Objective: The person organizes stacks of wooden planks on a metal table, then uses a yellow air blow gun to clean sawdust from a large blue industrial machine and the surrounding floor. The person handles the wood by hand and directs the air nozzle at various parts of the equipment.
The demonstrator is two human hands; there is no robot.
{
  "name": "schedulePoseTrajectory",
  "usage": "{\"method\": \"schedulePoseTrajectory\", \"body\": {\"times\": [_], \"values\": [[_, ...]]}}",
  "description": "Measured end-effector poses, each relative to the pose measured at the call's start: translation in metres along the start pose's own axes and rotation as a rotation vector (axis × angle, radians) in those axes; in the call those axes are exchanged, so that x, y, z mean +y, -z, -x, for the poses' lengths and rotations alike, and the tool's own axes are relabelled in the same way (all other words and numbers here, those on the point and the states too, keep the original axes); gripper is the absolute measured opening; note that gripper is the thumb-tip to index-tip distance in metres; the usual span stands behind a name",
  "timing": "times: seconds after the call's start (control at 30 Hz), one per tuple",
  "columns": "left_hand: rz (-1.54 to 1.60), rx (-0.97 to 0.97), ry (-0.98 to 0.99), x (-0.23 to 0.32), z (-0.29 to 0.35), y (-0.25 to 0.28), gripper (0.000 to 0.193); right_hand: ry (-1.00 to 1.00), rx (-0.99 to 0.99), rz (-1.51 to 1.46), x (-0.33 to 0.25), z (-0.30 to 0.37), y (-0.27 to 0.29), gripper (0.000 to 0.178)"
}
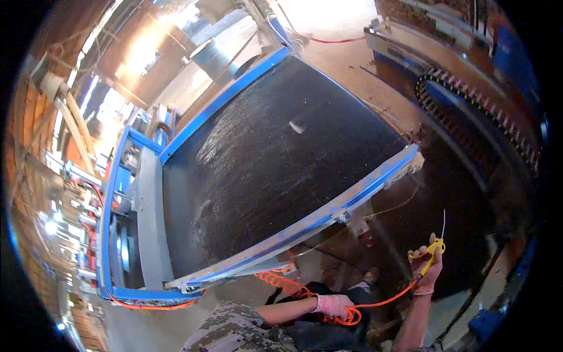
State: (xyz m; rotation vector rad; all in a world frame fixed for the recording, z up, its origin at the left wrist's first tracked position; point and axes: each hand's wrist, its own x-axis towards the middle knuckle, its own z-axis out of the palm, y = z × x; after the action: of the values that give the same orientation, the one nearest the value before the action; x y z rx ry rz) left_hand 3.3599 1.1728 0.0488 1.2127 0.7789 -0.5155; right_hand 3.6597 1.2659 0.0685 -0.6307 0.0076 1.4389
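Note:
My right hand [427, 267], in a pink glove that leaves fingertips bare, is closed around a yellow air blow gun [433, 257]. Its thin metal nozzle points upward, away from me. From its lower end an orange air hose [384, 303] runs to my left hand [334, 306], also gloved in pink. That hand is closed on gathered loops of the hose, low in front of my body. The coiled stretch of hose [285, 283] goes on from there toward the table's underside. Just ahead lies the dark belt surface [281, 152] of a blue-framed machine table; neither hand touches it.
The table's blue and wooden near rail [305, 226] crosses in front of me, with a metal bracket beneath. A small pale scrap [295, 127] lies on the belt. At right stands machinery with a black cable chain [469, 97]. A round drum-like container [212, 58] stands beyond the table.

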Motion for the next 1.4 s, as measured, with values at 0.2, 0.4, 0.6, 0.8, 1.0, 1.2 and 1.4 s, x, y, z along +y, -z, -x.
{"method": "schedulePoseTrajectory", "body": {"times": [0.2, 0.4, 0.6, 0.8, 1.0, 1.2, 1.4], "values": [[0.207, 0.032, -0.457, -0.036, -0.007, -0.014, 0.029, -0.475, -0.979, 1.615, 0.061, 0.097, -0.277, 0.067], [0.351, 0.004, -0.324, 0.018, 0.117, -0.005, 0.02, -0.178, -1.557, 2.041, 0.212, 0.167, -0.382, 0.056], [0.379, 0.347, -0.608, -0.016, 0.201, -0.016, 0.03, 0.231, -1.031, 2.091, 0.262, 0.118, -0.406, 0.053], [-0.043, 0.236, -0.361, -0.035, 0.162, 0.0, 0.033, 0.166, -0.523, 2.074, 0.152, 0.103, -0.345, 0.05], [-0.005, -0.043, -0.444, -0.01, 0.166, -0.001, 0.036, -0.088, 0.062, 0.671, 0.025, 0.15, -0.125, 0.038], [-0.626, -0.047, -0.498, 0.027, 0.111, -0.017, 0.034, 0.12, 0.884, 0.119, 0.024, 0.225, 0.132, 0.053], [-0.742, -0.035, -0.406, 0.092, 0.066, -0.025, 0.031, 0.176, 0.935, 0.252, -0.019, 0.181, 0.188, 0.048]]}}
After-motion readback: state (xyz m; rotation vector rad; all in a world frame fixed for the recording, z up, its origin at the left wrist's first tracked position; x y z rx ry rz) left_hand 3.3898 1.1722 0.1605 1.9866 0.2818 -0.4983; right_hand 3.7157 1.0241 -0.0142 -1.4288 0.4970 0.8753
